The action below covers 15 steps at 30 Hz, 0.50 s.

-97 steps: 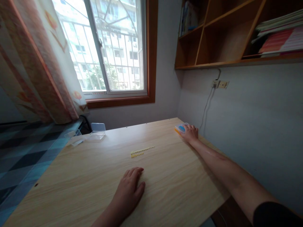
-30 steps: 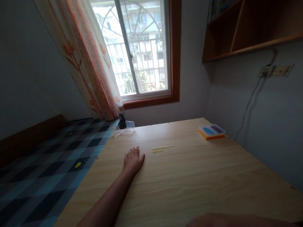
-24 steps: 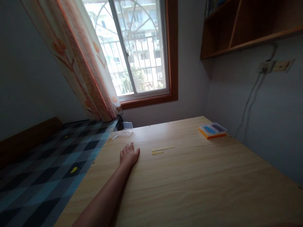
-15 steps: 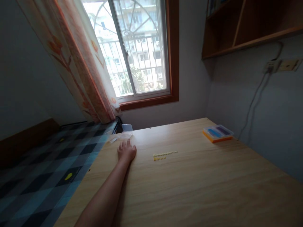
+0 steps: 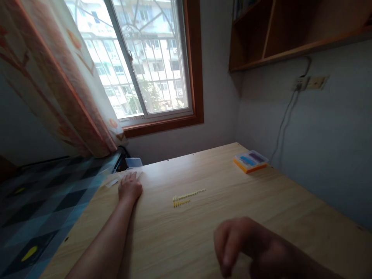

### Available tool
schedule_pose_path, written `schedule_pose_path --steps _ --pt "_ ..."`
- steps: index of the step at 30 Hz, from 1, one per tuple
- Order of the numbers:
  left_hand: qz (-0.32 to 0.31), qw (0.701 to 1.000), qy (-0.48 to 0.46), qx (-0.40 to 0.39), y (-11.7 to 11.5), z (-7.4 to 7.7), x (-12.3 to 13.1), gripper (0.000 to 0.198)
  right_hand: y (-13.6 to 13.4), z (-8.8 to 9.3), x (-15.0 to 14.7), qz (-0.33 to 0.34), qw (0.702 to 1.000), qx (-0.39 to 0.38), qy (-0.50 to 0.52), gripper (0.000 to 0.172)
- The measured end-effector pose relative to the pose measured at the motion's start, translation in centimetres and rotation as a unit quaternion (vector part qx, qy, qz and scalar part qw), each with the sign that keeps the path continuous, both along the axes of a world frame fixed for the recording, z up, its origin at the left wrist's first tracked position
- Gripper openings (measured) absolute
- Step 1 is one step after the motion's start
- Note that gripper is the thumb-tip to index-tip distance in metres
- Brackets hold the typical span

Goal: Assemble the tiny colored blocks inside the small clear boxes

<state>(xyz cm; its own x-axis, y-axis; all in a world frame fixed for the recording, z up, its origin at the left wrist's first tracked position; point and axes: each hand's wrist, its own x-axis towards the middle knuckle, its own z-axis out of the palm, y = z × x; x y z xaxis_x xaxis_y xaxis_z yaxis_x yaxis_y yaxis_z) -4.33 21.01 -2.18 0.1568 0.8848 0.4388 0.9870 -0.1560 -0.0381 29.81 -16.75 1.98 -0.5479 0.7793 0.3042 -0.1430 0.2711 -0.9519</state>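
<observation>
Two short rows of small yellow pieces (image 5: pixel 181 203) lie on the wooden table (image 5: pixel 203 170). To their left, my left hand (image 5: pixel 130 186) rests at the table's far left edge, fingers spread beside a clear plastic bag (image 5: pixel 112 183) and a clear open box (image 5: pixel 134 162); no held object shows. My right hand (image 5: pixel 234 240) hangs above the near part of the table, right of the rows. Its fingers bend downward and are blurred, so whether they pinch anything is hidden.
An orange case with a clear lid (image 5: pixel 251 162) sits at the table's right back edge. Left of the table is a checked cloth surface (image 5: pixel 55 193). A wall shelf (image 5: pixel 290 50) and a plugged-in cable (image 5: pixel 281 128) are at the right.
My right hand has come into view from the lower right. The view has turned to the right, so the scene sits further left. My left hand remains by the bag.
</observation>
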Motion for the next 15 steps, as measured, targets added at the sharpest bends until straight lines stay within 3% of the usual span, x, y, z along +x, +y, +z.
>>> schedule_pose_path --steps 2,3,5,6,8,10,15 --pt "-0.01 1.0 0.0 -0.01 0.8 0.1 -0.2 0.058 3.6 -1.5 -0.4 0.074 0.987 -0.086 0.112 0.052" --pt "-0.013 1.0 -0.001 -0.014 1.1 0.1 -0.3 0.058 5.0 -2.5 -0.6 0.152 0.976 -0.105 0.118 0.05" --pt "-0.011 1.0 -0.005 -0.019 1.6 0.3 -0.4 0.059 6.9 -4.8 -0.8 0.297 0.947 -0.115 0.046 0.043" --pt "-0.008 1.0 -0.007 -0.02 1.8 0.3 -0.5 0.056 7.4 -5.8 -0.9 0.322 0.937 -0.13 0.03 0.043" --pt "-0.004 1.0 -0.011 -0.023 1.9 0.6 -0.5 0.05 7.8 -7.2 -0.8 0.332 0.93 -0.159 0.003 0.043" --pt "0.002 1.0 -0.014 -0.02 1.8 0.9 -0.4 0.043 7.8 -7.4 -0.5 0.307 0.934 -0.184 -0.001 0.05" --pt "-0.006 1.0 -0.008 -0.006 0.4 2.1 0.3 0.032 7.7 -4.8 -0.1 0.322 0.915 -0.242 -0.004 0.064"
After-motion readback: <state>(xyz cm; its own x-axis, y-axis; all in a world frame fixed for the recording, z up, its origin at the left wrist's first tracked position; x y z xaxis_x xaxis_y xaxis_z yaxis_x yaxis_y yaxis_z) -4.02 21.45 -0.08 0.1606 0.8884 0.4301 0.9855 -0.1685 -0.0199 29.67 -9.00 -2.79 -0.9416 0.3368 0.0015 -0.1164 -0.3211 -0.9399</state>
